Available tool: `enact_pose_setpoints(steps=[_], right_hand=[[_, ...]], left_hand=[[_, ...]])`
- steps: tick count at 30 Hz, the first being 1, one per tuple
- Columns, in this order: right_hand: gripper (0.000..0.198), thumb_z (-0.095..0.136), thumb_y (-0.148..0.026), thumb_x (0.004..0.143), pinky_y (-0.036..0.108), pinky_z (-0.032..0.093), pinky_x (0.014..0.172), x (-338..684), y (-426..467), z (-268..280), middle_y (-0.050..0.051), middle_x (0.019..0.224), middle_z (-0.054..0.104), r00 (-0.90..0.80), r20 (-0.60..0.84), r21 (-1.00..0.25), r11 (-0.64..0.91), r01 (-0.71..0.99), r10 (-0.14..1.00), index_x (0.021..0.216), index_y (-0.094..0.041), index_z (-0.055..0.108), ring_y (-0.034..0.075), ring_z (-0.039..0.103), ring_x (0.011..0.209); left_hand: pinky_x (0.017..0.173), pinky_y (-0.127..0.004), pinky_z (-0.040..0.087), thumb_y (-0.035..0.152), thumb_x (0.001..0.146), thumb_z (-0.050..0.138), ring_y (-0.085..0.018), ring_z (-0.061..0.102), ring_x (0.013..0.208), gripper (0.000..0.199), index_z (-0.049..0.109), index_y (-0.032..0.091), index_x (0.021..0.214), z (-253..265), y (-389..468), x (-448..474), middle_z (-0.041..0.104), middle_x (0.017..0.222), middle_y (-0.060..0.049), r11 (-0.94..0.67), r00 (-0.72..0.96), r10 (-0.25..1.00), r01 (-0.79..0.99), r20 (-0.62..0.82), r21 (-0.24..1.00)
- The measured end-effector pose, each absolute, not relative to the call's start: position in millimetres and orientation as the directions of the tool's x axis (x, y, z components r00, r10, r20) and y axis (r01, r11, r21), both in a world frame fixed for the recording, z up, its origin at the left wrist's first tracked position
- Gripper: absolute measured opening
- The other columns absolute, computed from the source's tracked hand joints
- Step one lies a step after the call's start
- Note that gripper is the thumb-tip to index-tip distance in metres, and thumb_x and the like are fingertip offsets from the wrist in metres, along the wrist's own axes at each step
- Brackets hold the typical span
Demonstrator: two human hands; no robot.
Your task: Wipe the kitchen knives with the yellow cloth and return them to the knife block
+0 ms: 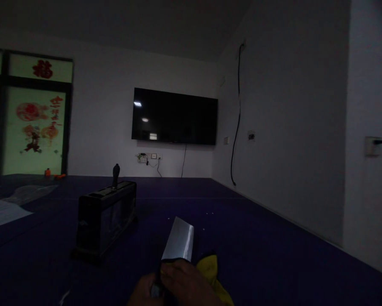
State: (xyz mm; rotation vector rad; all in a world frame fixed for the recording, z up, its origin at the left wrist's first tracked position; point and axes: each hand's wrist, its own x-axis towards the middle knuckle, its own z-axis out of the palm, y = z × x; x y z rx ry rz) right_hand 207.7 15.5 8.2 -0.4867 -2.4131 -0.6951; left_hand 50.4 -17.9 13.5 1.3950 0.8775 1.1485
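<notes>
A cleaver [180,240] with a broad, shiny blade points away from me at the bottom middle of the head view. My left hand [143,291] is closed around its handle end, which is mostly hidden. Over the lower part of the blade lies my right hand [187,280], fingers pressed together on a yellow cloth with a dark edge [212,270]. The cloth hangs out to the right of that hand. To the left stands a black knife block [106,219], with one dark handle [115,175] sticking up from its top.
The dark blue tabletop [184,193] reaches to the walls. Clear plastic [29,193] and a white sheet [4,212] lie at left. Small orange things [47,172] sit at the far left. A black cable [238,114] hangs down the right wall beside a television [175,117].
</notes>
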Motion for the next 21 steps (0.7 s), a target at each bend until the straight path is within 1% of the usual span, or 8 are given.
enact_pose_setpoints(steps=[3, 6, 8, 11, 14, 16, 19, 21], right_hand=[[0.021, 0.049, -0.026, 0.091, 0.023, 0.049, 0.071, 210.0, 16.0, 6.4, 0.001, 0.112, 0.063, -0.754, 0.634, 0.349, 0.806, 0.479, 0.173, 0.11, -0.019, 0.055, 0.013, 0.055, 0.088], [0.018, 0.049, -0.025, 0.09, 0.024, 0.05, 0.07, 211.2, 16.7, 5.7, 0.001, 0.108, 0.064, -0.719, 0.68, 0.346, 0.802, 0.487, 0.144, 0.106, -0.019, 0.056, 0.014, 0.055, 0.084], [0.018, 0.049, -0.024, 0.09, 0.024, 0.049, 0.07, 211.9, 17.3, 5.1, 0.001, 0.107, 0.064, -0.722, 0.677, 0.351, 0.798, 0.49, 0.145, 0.106, -0.019, 0.056, 0.014, 0.055, 0.084], [0.02, 0.049, -0.024, 0.09, 0.024, 0.049, 0.071, 213.2, 18.4, 3.6, 0.002, 0.108, 0.063, -0.742, 0.645, 0.347, 0.795, 0.497, 0.181, 0.109, -0.02, 0.055, 0.014, 0.055, 0.085], [0.021, 0.048, -0.024, 0.09, 0.024, 0.049, 0.069, 214.0, 18.7, 3.1, 0.002, 0.106, 0.064, -0.729, 0.667, 0.353, 0.797, 0.491, 0.154, 0.109, -0.019, 0.054, 0.014, 0.056, 0.082], [0.019, 0.048, -0.024, 0.09, 0.023, 0.049, 0.066, 213.8, 17.8, 4.2, 0.001, 0.104, 0.065, -0.716, 0.686, 0.358, 0.797, 0.487, 0.13, 0.107, -0.019, 0.055, 0.013, 0.056, 0.079], [0.015, 0.051, -0.025, 0.089, 0.022, 0.049, 0.062, 213.5, 15.4, 7.1, 0.0, 0.104, 0.065, -0.706, 0.694, 0.35, 0.793, 0.499, 0.138, 0.102, -0.02, 0.056, 0.014, 0.057, 0.077], [0.016, 0.051, -0.025, 0.088, 0.023, 0.05, 0.065, 213.8, 14.1, 8.4, -0.001, 0.107, 0.064, -0.697, 0.699, 0.336, 0.787, 0.517, 0.159, 0.102, -0.02, 0.056, 0.014, 0.057, 0.079]], left_hand=[[0.057, -0.022, 0.037, 0.013, 0.046, 0.06, -0.013, 0.046, 0.062, 0.011, 0.058, 0.016, 0.057, 10.1, -14.9, 46.9, 0.053, 0.061, 0.0, -0.121, 0.239, 0.961, -0.103, 0.142, 0.987], [0.049, -0.021, 0.033, 0.015, 0.048, 0.062, -0.011, 0.04, 0.053, 0.012, 0.055, 0.017, 0.057, 9.5, -14.1, 39.3, 0.048, 0.054, 0.003, -0.067, 0.221, 0.971, -0.099, 0.088, 0.993], [0.048, -0.021, 0.032, 0.016, 0.048, 0.062, -0.01, 0.039, 0.051, 0.012, 0.054, 0.017, 0.057, 9.2, -13.6, 35.4, 0.046, 0.053, 0.004, -0.053, 0.222, 0.972, -0.109, 0.077, 0.993], [0.046, -0.019, 0.03, 0.017, 0.046, 0.062, -0.009, 0.038, 0.049, 0.014, 0.052, 0.017, 0.057, 4.0, -8.7, 35.6, 0.044, 0.051, 0.005, -0.037, 0.215, 0.974, -0.143, 0.068, 0.989], [0.041, -0.019, 0.026, 0.02, 0.042, 0.06, -0.007, 0.035, 0.044, 0.017, 0.049, 0.017, 0.055, -5.6, -0.2, 39.4, 0.041, 0.047, 0.006, -0.009, 0.177, 0.983, -0.165, 0.039, 0.986], [0.041, -0.019, 0.025, 0.019, 0.04, 0.057, -0.007, 0.034, 0.042, 0.016, 0.049, 0.017, 0.054, -9.2, 3.3, 40.2, 0.04, 0.046, 0.006, -0.005, 0.181, 0.983, -0.166, 0.035, 0.986], [0.043, -0.019, 0.026, 0.017, 0.043, 0.055, -0.007, 0.035, 0.045, 0.014, 0.05, 0.016, 0.055, -5.2, 0.5, 39.1, 0.042, 0.048, 0.005, -0.043, 0.245, 0.966, -0.142, 0.077, 0.989], [0.046, -0.019, 0.026, 0.016, 0.044, 0.058, -0.007, 0.035, 0.048, 0.013, 0.05, 0.016, 0.053, 2.1, -5.7, 39.9, 0.042, 0.049, 0.005, -0.077, 0.289, 0.952, -0.094, 0.101, 0.993]])
